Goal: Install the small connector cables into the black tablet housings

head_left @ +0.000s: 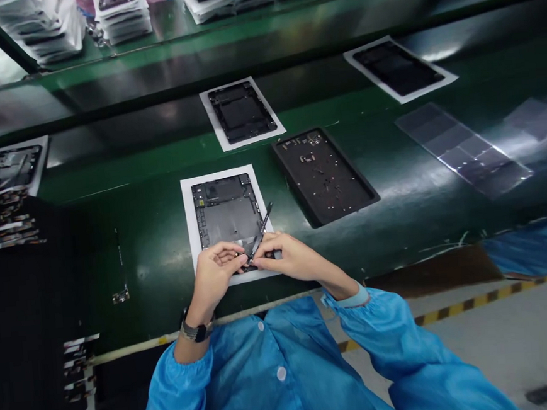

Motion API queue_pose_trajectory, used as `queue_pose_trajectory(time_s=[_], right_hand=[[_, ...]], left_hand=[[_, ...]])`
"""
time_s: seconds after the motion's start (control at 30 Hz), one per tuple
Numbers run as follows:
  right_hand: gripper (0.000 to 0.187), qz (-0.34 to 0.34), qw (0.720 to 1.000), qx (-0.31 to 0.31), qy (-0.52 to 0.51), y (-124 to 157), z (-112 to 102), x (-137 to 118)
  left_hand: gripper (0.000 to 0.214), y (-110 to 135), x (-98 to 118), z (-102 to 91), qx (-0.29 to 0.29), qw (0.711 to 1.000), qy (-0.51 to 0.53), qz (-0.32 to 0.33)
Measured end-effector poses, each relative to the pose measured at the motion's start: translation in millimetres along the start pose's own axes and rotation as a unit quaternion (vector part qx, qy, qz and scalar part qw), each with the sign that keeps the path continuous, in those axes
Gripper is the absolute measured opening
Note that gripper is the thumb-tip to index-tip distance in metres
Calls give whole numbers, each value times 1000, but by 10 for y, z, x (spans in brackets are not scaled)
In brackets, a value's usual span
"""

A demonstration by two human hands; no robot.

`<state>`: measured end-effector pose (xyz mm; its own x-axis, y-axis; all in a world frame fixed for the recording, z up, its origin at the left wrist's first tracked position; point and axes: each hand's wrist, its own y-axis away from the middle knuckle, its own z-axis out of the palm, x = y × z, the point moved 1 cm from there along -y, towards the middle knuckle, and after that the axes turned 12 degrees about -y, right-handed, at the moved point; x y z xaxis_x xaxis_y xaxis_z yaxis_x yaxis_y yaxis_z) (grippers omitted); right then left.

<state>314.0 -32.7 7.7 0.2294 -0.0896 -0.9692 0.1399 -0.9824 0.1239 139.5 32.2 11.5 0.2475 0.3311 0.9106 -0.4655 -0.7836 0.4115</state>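
A black tablet frame (227, 212) lies on a white sheet (190, 224) on the green belt in front of me. My left hand (215, 274) and my right hand (287, 257) meet over its near edge. Both pinch a thin black flex strip (262, 228) that slants up and to the right from my fingertips. Blue sleeves cover my arms, and a watch (195, 331) sits on my left wrist.
A black tray (325, 175) lies right of the frame. More frames on white sheets (241, 113) (398, 67) (17, 165) rest farther back. Clear film sheets (463, 149) lie at right. Stacked trays (121, 15) line the far shelf. A small part (120, 296) lies at left.
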Motion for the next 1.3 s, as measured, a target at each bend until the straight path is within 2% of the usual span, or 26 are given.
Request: queue_pose_trajectory(time_s=[0.33, 0.5, 0.77, 1.13, 1.3], right_hand=[[13, 9, 999, 36, 17, -3, 50, -17], [12, -5, 1000, 19, 21, 12, 28, 3], [12, -32, 999, 14, -28, 24, -22, 71], [12, -24, 1000, 9, -17, 9, -28, 95], [15, -27, 999, -38, -27, 50, -137, -36]], left_hand=[[17, 42, -9, 16, 39, 999, -31, 5], [17, 43, -30, 21, 41, 999, -30, 3], [21, -1, 24, 21, -6, 999, -6, -36], [22, -3, -4, 53, -5, 999, -27, -44], [17, 56, 2, -2, 2, 997, -69, -25]])
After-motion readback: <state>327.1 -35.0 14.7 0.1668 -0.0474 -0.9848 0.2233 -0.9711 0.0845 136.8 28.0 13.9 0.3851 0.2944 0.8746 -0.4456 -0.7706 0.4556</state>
